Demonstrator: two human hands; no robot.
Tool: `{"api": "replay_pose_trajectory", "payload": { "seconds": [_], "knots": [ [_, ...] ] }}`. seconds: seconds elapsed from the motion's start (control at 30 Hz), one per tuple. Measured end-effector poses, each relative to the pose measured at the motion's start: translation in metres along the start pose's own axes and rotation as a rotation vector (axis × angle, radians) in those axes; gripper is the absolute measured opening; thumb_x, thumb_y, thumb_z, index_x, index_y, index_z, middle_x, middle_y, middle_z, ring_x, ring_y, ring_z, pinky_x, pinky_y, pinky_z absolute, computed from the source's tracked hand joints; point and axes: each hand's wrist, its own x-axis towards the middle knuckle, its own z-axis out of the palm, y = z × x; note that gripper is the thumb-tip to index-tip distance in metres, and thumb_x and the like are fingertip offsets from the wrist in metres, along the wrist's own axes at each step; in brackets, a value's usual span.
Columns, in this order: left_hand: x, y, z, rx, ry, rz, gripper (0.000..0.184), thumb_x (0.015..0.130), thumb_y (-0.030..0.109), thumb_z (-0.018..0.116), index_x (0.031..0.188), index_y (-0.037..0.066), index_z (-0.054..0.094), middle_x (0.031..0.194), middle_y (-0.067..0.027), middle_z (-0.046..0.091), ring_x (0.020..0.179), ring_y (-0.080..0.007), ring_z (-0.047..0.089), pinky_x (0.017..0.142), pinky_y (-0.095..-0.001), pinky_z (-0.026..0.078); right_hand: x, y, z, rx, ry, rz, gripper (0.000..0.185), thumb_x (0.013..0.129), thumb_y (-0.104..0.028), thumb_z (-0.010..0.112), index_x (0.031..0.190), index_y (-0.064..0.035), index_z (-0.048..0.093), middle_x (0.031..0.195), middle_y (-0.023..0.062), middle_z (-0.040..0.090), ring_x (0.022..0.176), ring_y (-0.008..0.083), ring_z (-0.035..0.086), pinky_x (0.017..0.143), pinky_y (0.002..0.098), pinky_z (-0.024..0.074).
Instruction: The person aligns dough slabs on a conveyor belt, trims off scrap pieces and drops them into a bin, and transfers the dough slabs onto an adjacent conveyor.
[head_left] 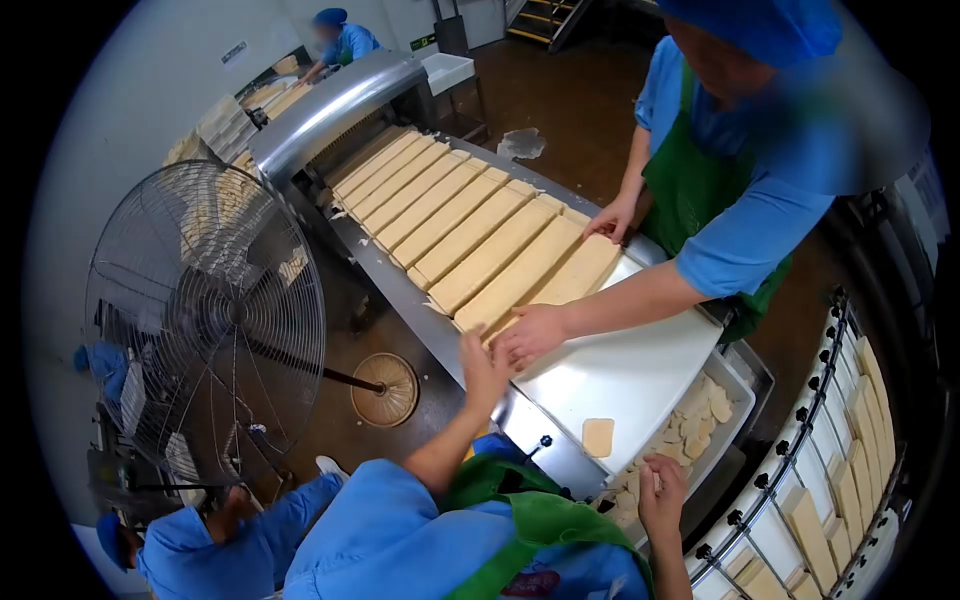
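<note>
Long, flat strips of pale cream dough (pixel 487 255) lie side by side across the steel-edged bench (pixel 402 276), with narrow dark gaps between many of them. They are smooth and matte, roughly rectangular, with slightly uneven ends and small ragged bits along the bench's left edge. The person's left hand (pixel 483 372) is at that edge, by the near end of the strips, its fingers partly bent; whether it grips dough cannot be told. The right hand (pixel 662 495) is near the bench's near end, loosely open with curled fingers, by a pale plastic tray (pixel 738 428) of irregular dough scraps (pixel 695 425).

Across the bench, a co-worker in a blue cap and green apron (pixel 690 185) has one hand (pixel 613 215) at the far end of the nearest strips and the other (pixel 532 335) at their near end, close beside the left hand. That co-worker's forearm crosses in front of part of the bench.

The bench's near end has a smooth white surface (pixel 645 350) with a small, rounded-square dough piece (pixel 598 438). A shiny, curved steel hood (pixel 335 105) spans its far end. Left of the bench stand a large wire-caged fan (pixel 215 320) and a round, tan base (pixel 384 390); to its right, a curved white conveyor (pixel 770 500) carries more strips. Around the bench are a brown, shiny floor (pixel 590 110) and a pale wall (pixel 100 130).
</note>
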Motion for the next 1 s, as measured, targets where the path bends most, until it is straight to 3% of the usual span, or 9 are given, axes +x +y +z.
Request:
{"api": "replay_pose_trajectory", "payload": {
  "seconds": [0.17, 0.3, 0.37, 0.47, 0.63, 0.83, 0.9, 0.97, 1.0],
  "knots": [
    [0.047, -0.080, -0.011, 0.177, -0.229, -0.205, 0.064, 0.080, 0.022, 0.069, 0.127, -0.007, 0.038, 0.128, -0.0277, 0.038, 0.114, -0.0430, 0.043, 0.098, -0.0446, 0.037, 0.064, -0.071, 0.043, 0.046, -0.089, -0.160, 0.006, 0.083, -0.007, 0.060, 0.084, -0.0014, 0.062, 0.092, 0.0128, 0.065, 0.089, 0.0292, 0.060, 0.083, 0.0369, 0.0437],
    [0.069, -0.067, -0.010, 0.224, -0.488, -0.219, 0.080, 0.073, 0.026, 0.076, 0.131, -0.008, 0.033, 0.132, -0.0302, 0.035, 0.119, -0.0444, 0.040, 0.101, -0.0441, 0.036, 0.131, -0.103, 0.086, 0.008, -0.158, -0.317, 0.007, 0.083, -0.008, 0.060, 0.086, -0.0019, 0.060, 0.091, 0.0143, 0.063, 0.088, 0.0328, 0.057, 0.084, 0.0396, 0.0424],
    [0.067, -0.067, 0.002, 0.281, -0.462, -0.104, 0.084, 0.068, 0.027, 0.080, 0.130, -0.008, 0.034, 0.127, -0.0292, 0.038, 0.115, -0.0443, 0.042, 0.098, -0.0443, 0.039, 0.166, -0.098, 0.115, -0.072, -0.162, -0.306, 0.012, 0.083, -0.012, 0.059, 0.088, -0.0021, 0.061, 0.093, 0.0156, 0.061, 0.092, 0.0332, 0.055, 0.086, 0.0410, 0.0415],
    [0.075, -0.050, 0.007, 0.252, -0.459, -0.183, 0.076, 0.064, 0.023, 0.082, 0.121, -0.006, 0.039, 0.115, -0.0254, 0.043, 0.105, -0.0436, 0.046, 0.091, -0.0459, 0.042, 0.220, -0.086, 0.169, -0.204, -0.069, -0.347, 0.020, 0.080, -0.016, 0.062, 0.094, -0.0019, 0.061, 0.103, 0.0160, 0.058, 0.103, 0.0333, 0.051, 0.091, 0.0425, 0.0387],
    [0.080, -0.043, 0.007, 0.260, -0.552, -0.161, 0.081, 0.068, 0.031, 0.079, 0.125, -0.007, 0.037, 0.117, -0.0266, 0.042, 0.105, -0.0435, 0.049, 0.091, -0.0501, 0.040, 0.311, -0.052, 0.251, -0.686, -0.104, -0.081, 0.070, 0.081, -0.037, 0.062, 0.134, 0.0026, 0.039, 0.136, 0.0204, 0.038, 0.123, 0.0352, 0.037, 0.103, 0.0507, 0.0259],
    [0.079, -0.055, 0.010, 0.453, -0.678, -0.002, 0.094, 0.078, 0.050, 0.065, 0.134, -0.015, 0.024, 0.122, -0.0290, 0.042, 0.105, -0.0397, 0.054, 0.094, -0.0560, 0.033, 0.405, -0.047, 0.285, -0.841, -0.068, 0.161, 0.072, 0.089, -0.056, 0.042, 0.143, -0.0105, 0.032, 0.150, 0.0230, 0.020, 0.137, 0.0369, 0.021, 0.107, 0.0517, 0.0192],
    [0.078, -0.065, 0.015, 0.490, -0.708, 0.055, 0.096, 0.079, 0.054, 0.061, 0.133, -0.017, 0.024, 0.121, -0.0288, 0.043, 0.102, -0.0393, 0.055, 0.093, -0.0536, 0.035, 0.415, -0.049, 0.286, -0.859, -0.143, 0.223, 0.069, 0.090, -0.059, 0.037, 0.144, -0.0148, 0.032, 0.151, 0.0239, 0.017, 0.137, 0.0396, 0.023, 0.107, 0.0522, 0.0196],
    [0.077, -0.067, 0.017, 0.523, -0.753, 0.034, 0.097, 0.078, 0.055, 0.061, 0.132, -0.017, 0.025, 0.120, -0.0288, 0.044, 0.099, -0.0385, 0.055, 0.089, -0.0489, 0.041, 0.416, -0.046, 0.285, -0.789, -0.205, 0.273, 0.068, 0.089, -0.058, 0.039, 0.141, -0.0138, 0.035, 0.149, 0.0235, 0.020, 0.128, 0.0411, 0.038, 0.105, 0.0528, 0.0236],
    [0.076, -0.068, 0.017, 0.535, -0.744, 0.054, 0.097, 0.077, 0.054, 0.062, 0.131, -0.017, 0.027, 0.119, -0.0298, 0.044, 0.099, -0.0385, 0.055, 0.084, -0.0470, 0.045, 0.412, -0.050, 0.279, -0.749, -0.198, 0.308, 0.064, 0.088, -0.055, 0.043, 0.136, -0.0131, 0.039, 0.143, 0.0217, 0.028, 0.116, 0.0391, 0.049, 0.099, 0.0520, 0.0334]
  ]
}}
